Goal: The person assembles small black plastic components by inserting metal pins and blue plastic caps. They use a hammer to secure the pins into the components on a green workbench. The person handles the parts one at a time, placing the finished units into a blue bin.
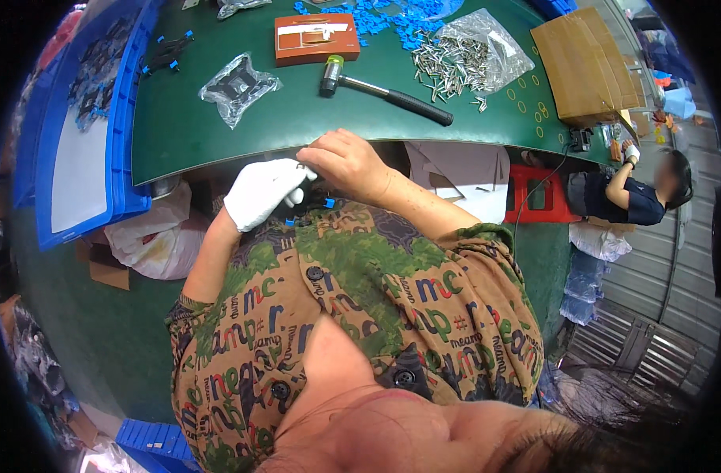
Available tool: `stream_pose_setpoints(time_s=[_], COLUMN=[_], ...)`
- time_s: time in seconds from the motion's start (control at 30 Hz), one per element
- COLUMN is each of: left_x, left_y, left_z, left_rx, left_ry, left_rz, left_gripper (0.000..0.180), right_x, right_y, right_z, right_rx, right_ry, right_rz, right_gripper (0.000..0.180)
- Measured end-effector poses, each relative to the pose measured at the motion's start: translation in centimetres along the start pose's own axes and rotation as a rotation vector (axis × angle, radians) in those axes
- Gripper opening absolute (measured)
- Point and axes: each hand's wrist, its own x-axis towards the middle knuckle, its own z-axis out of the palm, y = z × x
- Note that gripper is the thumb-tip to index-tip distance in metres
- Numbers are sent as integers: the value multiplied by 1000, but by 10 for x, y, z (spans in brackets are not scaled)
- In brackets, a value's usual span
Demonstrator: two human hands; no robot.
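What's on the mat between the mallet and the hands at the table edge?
Nothing: in the head view, bare green mat runs from the mallet down to the gloved left hand and bare right hand.

A small dark part (311,183) was held between the white-gloved left hand (262,191) and the bare right hand (346,162) at the near edge of the green table (218,134). A mallet (384,93), an orange box (316,38), a bag of metal pins (471,55) and blue clips (392,20) were spread beyond. A blue crate (84,134) was placed to the left.
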Motion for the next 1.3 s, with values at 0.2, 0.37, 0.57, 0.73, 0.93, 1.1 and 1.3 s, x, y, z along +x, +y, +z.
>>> stream_pose_setpoints(time_s=[0.2,0.37,0.57,0.73,0.93,1.1,1.3], left_x=[-11,-14,-10,-8,-2,-5,-8], left_y=[-5,-9,-13,-5,-2,-6,-2], left_z=[8,13,17,16,19,19,19], left_rx=[-228,-175,-100,-79,-126,-84,-98], left_ry=[-29,3,17,13,-27,-18,-9], left_rz=[-78,-40,-54,-61,-79,-55,-91], left_gripper=[26,26,26,26,26,27,27], right_x=[-13,-18,-22,4,14,9,24], right_y=[-13,-20,-16,28,162,197,181], right_z=[16,25,18,-52,-120,-115,-118], right_rx=[103,147,127,-119,-507,-602,-590], right_ry=[81,132,70,104,-117,-279,-261], right_rz=[59,115,107,123,648,597,392], right_gripper=[24,23,23,23,23,23,19])
